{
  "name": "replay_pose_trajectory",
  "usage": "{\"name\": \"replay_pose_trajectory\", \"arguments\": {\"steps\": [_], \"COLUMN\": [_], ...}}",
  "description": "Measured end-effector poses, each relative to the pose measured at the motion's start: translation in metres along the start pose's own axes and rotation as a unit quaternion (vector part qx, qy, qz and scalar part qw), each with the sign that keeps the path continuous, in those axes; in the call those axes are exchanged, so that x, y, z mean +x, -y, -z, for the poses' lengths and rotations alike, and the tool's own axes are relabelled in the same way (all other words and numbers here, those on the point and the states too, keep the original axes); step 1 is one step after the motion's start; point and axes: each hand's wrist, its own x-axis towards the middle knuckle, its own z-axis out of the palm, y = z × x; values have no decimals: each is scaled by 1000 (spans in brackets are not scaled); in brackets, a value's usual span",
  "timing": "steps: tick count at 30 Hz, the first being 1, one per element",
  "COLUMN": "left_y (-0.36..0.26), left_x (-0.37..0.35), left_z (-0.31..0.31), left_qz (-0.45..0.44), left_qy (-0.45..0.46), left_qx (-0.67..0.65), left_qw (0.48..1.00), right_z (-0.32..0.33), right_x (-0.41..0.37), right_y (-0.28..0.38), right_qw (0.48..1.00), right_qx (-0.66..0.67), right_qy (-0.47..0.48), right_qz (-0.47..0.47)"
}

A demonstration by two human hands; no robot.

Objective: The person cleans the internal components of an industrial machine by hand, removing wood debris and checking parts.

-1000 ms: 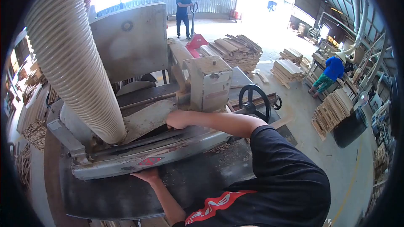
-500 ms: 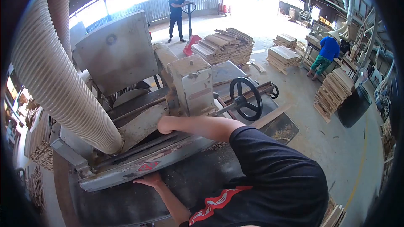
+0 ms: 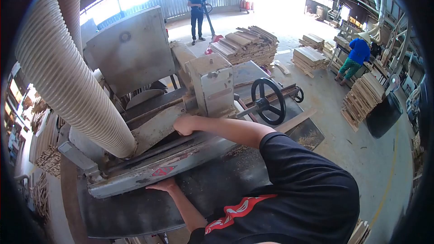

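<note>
While the right hand [image 3: 184, 124] is rested, curled shut, on the machine's slanted plate [image 3: 153, 132], the left hand [image 3: 163, 184] is pressed flat, fingers together, against its grey rail [image 3: 131, 181].

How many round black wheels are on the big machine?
2. The large handwheel sits on a shaft at the side of the machine. The small handwheel is just beyond it, further right in the picture. Others may be hidden behind the machine.
</note>
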Motion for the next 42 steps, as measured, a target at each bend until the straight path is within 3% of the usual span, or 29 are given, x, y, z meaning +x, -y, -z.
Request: {"name": "replay_pose_trajectory", "arguments": {"steps": [3,6,12,15,19,22,28,31,34,39,42], "left_y": [1,-1,4,8,6,6,4,4,2,-3,-5], "left_x": [26,54,21,23,27,13,30,26,19,26,17], "left_z": [28,63,13,7,21,15,38,32,23,37,34], "left_qz": [-1,24,-20,-31,-5,19,24,16,23,60,83], "left_qy": [20,25,11,11,11,17,0,45,66,98,25], "left_qx": [-9,-24,1,1,2,-13,12,6,26,57,73], "left_qw": [1000,999,1000,999,1000,1000,1000,999,997,992,994], "right_z": [-11,6,7,13,6,15,15,6,7,-6,1], "right_x": [17,13,18,0,-9,-11,14,7,-11,4,3], "right_y": [3,11,6,13,2,6,17,10,0,4,6], "right_qw": [996,988,977,988,996,997,966,989,994,1000,999], "right_qx": [-86,-132,-147,-131,91,-30,-184,-107,71,-20,-29], "right_qy": [3,80,153,82,9,67,180,92,25,18,28], "right_qz": [-25,-3,-15,-18,10,-26,19,32,85,-9,10]}}
